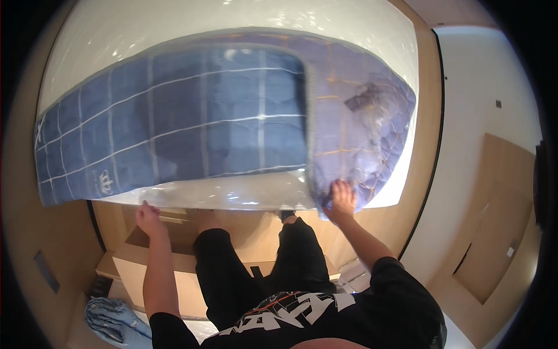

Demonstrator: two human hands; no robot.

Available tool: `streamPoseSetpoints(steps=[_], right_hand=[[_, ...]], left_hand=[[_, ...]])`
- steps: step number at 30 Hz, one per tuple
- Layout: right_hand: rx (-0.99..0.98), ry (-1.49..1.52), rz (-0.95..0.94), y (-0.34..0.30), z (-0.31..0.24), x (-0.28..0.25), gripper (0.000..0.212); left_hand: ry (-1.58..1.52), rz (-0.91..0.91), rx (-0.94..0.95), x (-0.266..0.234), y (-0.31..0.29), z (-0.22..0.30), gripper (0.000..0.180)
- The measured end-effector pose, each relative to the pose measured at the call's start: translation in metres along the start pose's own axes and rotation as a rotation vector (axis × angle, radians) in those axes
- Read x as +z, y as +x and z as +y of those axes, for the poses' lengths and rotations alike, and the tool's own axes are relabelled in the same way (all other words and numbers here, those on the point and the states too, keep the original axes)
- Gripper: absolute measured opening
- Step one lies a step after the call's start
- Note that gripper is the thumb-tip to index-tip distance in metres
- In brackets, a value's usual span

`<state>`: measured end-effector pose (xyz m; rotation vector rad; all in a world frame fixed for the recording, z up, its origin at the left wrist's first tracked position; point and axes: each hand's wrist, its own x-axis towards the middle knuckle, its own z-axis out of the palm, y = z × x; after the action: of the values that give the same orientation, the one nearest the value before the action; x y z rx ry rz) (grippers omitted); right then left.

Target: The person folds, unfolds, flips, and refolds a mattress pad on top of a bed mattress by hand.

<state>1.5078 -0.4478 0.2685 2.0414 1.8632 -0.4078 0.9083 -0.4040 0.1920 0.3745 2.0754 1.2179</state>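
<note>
A quilted mattress pad (232, 116) lies across a mattress (192, 17) in shiny clear plastic. Its left part shows blue with white grid lines; the right part shows lavender with orange lines, bordered by a ribbed grey edge strip. My right hand (342, 200) rests on the near right corner of the lavender part, fingers spread. Close to the mattress's near edge, left of my legs, is my left hand (149, 218), with its fingers curled closed. Whatever may be between those fingers is too small to make out.
Wooden panels (430, 104) border the bed at the sides. Behind me stand a light cabinet (177, 285) and a crumpled blue cloth bundle (113, 320). A white floor or wall surface (476, 87) and a wooden door (494, 215) are on the right.
</note>
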Motion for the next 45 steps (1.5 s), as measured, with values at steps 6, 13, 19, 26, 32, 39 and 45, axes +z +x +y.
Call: streamPoseSetpoints(steps=[6, 13, 19, 26, 32, 39, 45], right_hand=[[-0.401, 0.322, -0.011, 0.016, 0.082, 0.018, 0.078], [0.011, 0.871, 0.099, -0.031, 0.237, 0.018, 0.029], [0.836, 1.475, -0.147, -0.018, 0.337, 0.066, 0.064], [0.319, 0.83, -0.067, 0.059, 0.369, 0.068, 0.041], [0.185, 0.673, -0.1, 0.05, 0.503, 0.033, 0.04], [-0.442, 1.535, -0.184, 0.043, 0.52, -0.132, 0.075], [-0.7, 1.26, 0.106, 0.104, 0.52, -0.239, 0.074]], left_hand=[[-0.005, -0.613, -0.371, 0.188, -0.259, -0.035, 0.031], [0.13, -0.91, -0.386, 0.3, -0.455, -0.057, 0.057], [0.317, -0.884, -0.564, 0.282, -0.513, -0.107, 0.049], [0.058, -0.664, -0.594, 0.284, -0.615, -0.08, 0.034], [-0.066, -0.971, 0.067, 0.365, -0.732, 0.062, 0.035], [-0.09, -0.945, 0.321, 0.534, -0.756, 0.201, 0.029], [-0.241, -0.892, 0.254, 0.633, -0.735, 0.258, 0.025]])
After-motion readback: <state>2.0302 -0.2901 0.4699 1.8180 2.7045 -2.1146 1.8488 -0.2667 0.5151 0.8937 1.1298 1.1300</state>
